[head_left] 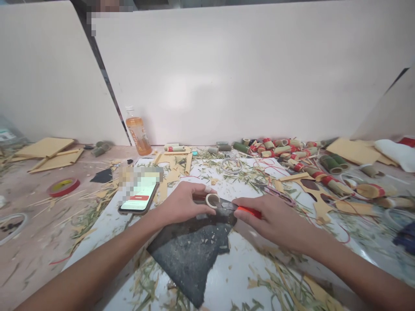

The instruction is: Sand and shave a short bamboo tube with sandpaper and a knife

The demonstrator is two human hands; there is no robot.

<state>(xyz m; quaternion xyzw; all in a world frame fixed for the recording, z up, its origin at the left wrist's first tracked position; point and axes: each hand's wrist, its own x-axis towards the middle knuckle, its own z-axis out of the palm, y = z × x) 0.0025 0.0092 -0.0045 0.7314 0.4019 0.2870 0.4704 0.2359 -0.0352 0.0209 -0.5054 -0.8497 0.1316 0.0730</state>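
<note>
My left hand [185,202] grips a short bamboo tube [212,201] between thumb and fingers, its round open end facing me. In my right hand [259,211] is a utility knife with a red-orange handle [249,211]. The knife's blade end points left and lies close to the tube's rim; whether it touches I cannot tell. Below both hands a dark sheet, apparently sandpaper [191,250], lies on the white board [236,272], with small pale crumbs on it.
A phone [139,194] stands tilted to the left, near a bottle of orange drink [138,134] and red tape [63,187]. Bamboo pieces with red bands [282,149] are heaped at the back right. Shavings litter the board. A white partition [227,77] rises behind.
</note>
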